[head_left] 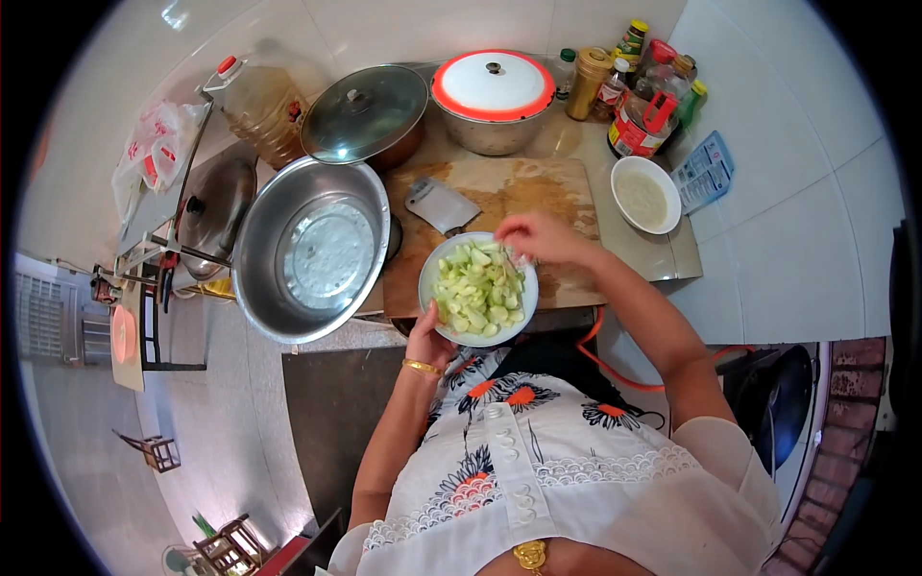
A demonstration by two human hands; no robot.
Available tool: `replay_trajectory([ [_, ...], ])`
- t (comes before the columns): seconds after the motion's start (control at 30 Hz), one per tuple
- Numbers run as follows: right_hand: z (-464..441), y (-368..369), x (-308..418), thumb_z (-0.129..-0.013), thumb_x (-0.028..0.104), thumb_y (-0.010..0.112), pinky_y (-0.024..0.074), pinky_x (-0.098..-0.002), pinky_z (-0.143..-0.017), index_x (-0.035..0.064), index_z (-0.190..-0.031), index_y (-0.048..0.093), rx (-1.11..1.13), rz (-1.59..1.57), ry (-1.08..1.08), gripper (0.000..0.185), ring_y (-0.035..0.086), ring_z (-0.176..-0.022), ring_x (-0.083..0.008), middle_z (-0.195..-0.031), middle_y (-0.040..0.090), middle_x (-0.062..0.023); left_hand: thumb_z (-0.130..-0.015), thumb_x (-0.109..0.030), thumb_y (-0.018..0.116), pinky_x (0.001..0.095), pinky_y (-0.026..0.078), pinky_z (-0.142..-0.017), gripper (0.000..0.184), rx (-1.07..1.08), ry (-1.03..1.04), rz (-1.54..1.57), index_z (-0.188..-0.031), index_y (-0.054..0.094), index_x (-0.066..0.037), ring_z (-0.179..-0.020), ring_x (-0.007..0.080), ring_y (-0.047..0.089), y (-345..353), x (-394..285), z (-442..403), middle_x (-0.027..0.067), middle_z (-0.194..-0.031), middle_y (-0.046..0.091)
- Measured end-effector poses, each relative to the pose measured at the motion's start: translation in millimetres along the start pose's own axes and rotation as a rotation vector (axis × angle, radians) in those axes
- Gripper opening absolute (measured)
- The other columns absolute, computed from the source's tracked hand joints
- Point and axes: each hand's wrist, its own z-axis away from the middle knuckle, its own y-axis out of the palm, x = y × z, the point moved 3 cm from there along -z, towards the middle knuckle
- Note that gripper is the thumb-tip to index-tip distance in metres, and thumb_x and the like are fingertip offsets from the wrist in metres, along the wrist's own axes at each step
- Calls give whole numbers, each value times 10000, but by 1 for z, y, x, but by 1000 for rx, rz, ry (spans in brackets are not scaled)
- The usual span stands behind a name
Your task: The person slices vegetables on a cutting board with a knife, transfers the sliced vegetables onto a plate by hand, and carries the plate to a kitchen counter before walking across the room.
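Observation:
A white plate (525,315) heaped with pale green chopped vegetable pieces (478,288) is in front of my body, over the near edge of a wooden cutting board (562,197). My left hand (428,338) grips the plate's lower left rim. At the upper right rim is my right hand (538,237), its fingers curled together above the pieces; whatever they pinch is too small to make out. Just beyond the plate, a cleaver (442,204) lies on the board, its handle end partly hidden by the plate.
Left of the board sits a large metal basin (331,250). Behind stand a lidded pan (365,113) and a white pot with a red-rimmed lid (493,84). A bowl of cloudy liquid (645,196) is at the right, near bottles and jars (642,125).

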Motion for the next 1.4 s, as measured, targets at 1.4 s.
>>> replay_trajectory([
  [1.4,-19,23,-61,-635,110,566,421,-372,-616,17,-715,506,-401,882,-107,137,522,-744,-325,-762,534,-142,-800,-345,479,353,416,-826,489,-91,74,-39,-1166,381,-35,-1023,241,473,-27,-7,30,106,-1135,469],
])
